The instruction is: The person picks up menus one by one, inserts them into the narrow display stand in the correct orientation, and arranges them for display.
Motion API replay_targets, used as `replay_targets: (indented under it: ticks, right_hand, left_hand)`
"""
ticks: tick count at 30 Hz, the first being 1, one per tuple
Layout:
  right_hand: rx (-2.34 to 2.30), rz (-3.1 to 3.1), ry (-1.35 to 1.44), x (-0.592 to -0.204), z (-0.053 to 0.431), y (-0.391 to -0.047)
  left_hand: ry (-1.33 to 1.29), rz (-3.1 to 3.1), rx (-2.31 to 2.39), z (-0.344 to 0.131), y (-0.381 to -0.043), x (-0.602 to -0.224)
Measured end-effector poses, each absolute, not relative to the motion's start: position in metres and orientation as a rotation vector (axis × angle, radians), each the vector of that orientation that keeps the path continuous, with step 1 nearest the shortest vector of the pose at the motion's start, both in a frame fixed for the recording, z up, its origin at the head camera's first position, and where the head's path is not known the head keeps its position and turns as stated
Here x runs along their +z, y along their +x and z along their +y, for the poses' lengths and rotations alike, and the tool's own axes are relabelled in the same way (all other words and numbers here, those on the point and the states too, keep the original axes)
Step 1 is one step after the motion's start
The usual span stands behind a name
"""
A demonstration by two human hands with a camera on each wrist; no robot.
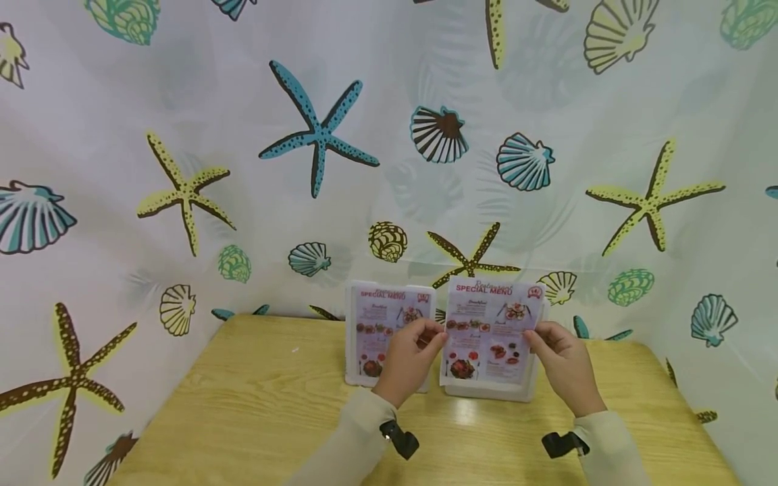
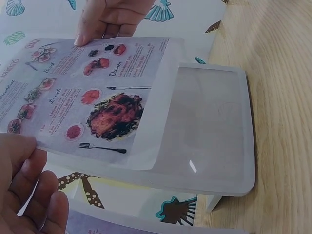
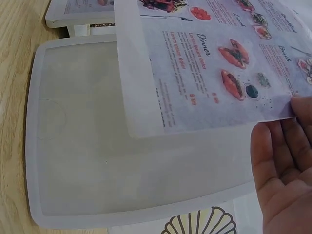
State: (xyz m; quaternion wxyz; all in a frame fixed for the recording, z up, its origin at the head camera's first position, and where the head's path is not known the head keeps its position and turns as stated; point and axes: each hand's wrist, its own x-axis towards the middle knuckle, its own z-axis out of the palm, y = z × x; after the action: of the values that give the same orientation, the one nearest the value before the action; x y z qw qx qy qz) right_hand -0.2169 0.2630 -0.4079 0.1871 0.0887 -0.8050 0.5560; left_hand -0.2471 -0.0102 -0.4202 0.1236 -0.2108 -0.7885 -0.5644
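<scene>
Left hand (image 1: 408,361) and right hand (image 1: 565,364) each pinch one side edge of a menu sheet (image 1: 486,337), thumb against curled fingers, just in front of the bare holder (image 2: 209,122). Apply light, even pressure at both edges; keep the paper flat and square to the bare holder. Count: two hands, two holders, two sheets, one table (image 1: 261,391). The second holder (image 1: 350,337), bearing the second sheet (image 1: 379,310), stands beside the bare holder, on its left.
</scene>
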Motion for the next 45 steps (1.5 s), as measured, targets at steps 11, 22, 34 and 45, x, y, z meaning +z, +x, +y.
replay_targets:
  ticks: [11,22,34,45]
  right_hand:
    - [1.537,-2.272,0.213,-0.411,0.262,-0.212]
    - [1.521,-2.272,0.199,-0.419,0.264,-0.209]
    - [1.446,-2.179,0.181,-0.404,0.269,-0.214]
    - [1.475,-1.993,0.197,-0.386,0.281,-0.222]
  left_hand:
    - [-0.606,-2.307,-1.644,-0.011,-0.242,-0.424]
    - [-0.611,-2.327,-1.659,-0.012,-0.235,-0.425]
    - [-0.641,-2.314,-1.632,-0.008,-0.245,-0.418]
    - [-0.709,-2.318,-1.506,-0.007,-0.253,-0.406]
